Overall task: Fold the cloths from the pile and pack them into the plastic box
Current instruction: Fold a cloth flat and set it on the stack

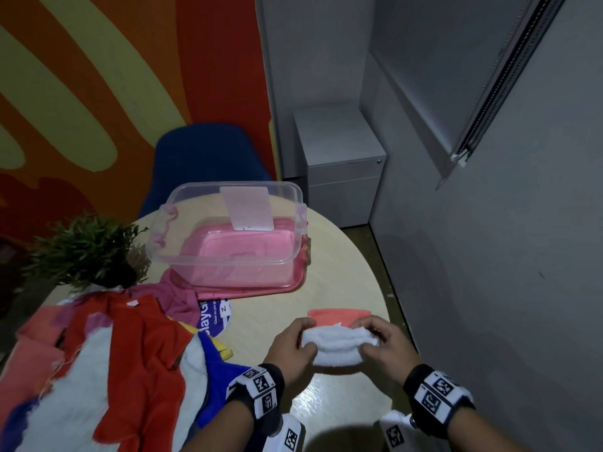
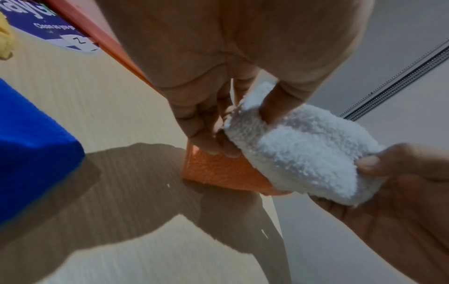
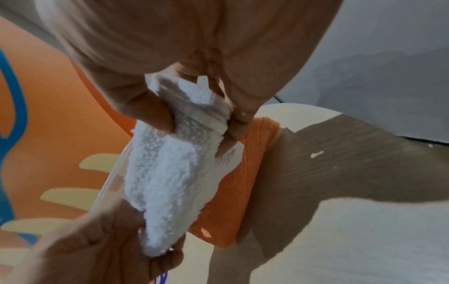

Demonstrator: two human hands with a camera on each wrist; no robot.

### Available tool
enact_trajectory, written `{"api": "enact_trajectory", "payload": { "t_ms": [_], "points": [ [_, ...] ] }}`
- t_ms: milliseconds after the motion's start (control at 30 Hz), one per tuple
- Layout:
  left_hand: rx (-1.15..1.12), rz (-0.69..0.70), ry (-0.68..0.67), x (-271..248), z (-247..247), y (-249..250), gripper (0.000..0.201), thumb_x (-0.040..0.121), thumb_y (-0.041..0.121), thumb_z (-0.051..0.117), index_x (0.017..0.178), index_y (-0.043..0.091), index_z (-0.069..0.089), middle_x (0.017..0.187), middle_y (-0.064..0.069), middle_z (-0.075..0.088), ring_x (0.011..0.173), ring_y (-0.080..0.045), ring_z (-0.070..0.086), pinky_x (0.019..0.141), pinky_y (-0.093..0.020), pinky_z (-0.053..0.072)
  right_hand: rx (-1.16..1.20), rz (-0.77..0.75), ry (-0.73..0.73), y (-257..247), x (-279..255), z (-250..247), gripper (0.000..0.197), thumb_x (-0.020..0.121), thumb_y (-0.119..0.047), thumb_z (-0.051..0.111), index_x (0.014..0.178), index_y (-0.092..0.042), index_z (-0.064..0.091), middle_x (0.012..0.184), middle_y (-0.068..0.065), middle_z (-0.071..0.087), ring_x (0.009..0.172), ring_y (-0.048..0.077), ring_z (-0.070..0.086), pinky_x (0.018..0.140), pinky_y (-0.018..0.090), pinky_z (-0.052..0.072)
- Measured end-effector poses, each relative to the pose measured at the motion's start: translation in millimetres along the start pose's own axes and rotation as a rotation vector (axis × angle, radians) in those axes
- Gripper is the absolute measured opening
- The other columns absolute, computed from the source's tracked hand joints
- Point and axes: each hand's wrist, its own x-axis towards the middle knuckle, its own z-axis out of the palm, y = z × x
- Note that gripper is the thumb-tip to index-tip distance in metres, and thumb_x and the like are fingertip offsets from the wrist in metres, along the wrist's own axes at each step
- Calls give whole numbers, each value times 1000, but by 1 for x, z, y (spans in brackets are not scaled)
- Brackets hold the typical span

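A folded white fluffy cloth (image 1: 337, 345) (image 2: 301, 151) (image 3: 170, 184) is held above the table between both hands. My left hand (image 1: 295, 344) (image 2: 226, 123) pinches its left end, thumb on top. My right hand (image 1: 383, 342) (image 3: 201, 123) grips its right end. Just beyond it a folded orange cloth (image 1: 339, 316) (image 2: 218, 171) (image 3: 240, 176) lies flat on the table. The clear plastic box (image 1: 228, 230) stands further back on a pink lid (image 1: 254, 287). The pile of cloths (image 1: 107, 360), red, white and blue, lies at the left.
The round wooden table (image 1: 352, 262) ends close to the right of my hands, next to a grey wall. A potted plant (image 1: 85, 252) stands at the left behind the pile. A blue chair (image 1: 208, 158) and a grey drawer cabinet (image 1: 342, 168) stand beyond the table.
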Motion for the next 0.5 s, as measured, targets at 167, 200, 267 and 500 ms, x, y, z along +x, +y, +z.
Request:
{"api": "enact_trajectory", "payload": {
  "t_ms": [167, 200, 267, 500],
  "points": [
    [53, -85, -81, 1, 4, -6, 49, 77, 27, 52, 125, 30, 62, 117, 5, 67, 103, -9, 62, 91, -27, 53, -228, 75, -62, 19, -6, -7, 33, 77, 1, 64, 96, -25, 71, 110, -4, 62, 98, 11, 64, 73, 17, 50],
    [92, -107, -108, 2, 6, -7, 50, 81, 27, 52, 130, 28, 61, 122, 4, 66, 106, -11, 62, 91, -26, 51, -288, 93, -61, 25, -6, -8, 32, 77, -3, 65, 97, -28, 70, 115, -8, 56, 102, 9, 61, 74, 15, 49],
    [154, -145, -158, 2, 10, -8, 51, 86, 26, 51, 137, 28, 55, 134, 2, 60, 115, -14, 59, 92, -21, 46, -377, 139, -58, 34, -7, -9, 29, 76, -13, 68, 98, -30, 68, 120, -10, 51, 104, 7, 58, 77, 15, 49],
    [156, -39, -143, 2, 15, -6, 57, 87, 22, 49, 142, 35, 46, 141, 5, 53, 124, -11, 51, 107, -29, 41, -331, 160, 43, 47, -17, -9, 26, 83, -8, 66, 102, -26, 64, 115, -3, 57, 100, 8, 60, 75, 16, 47]
  ]
}}
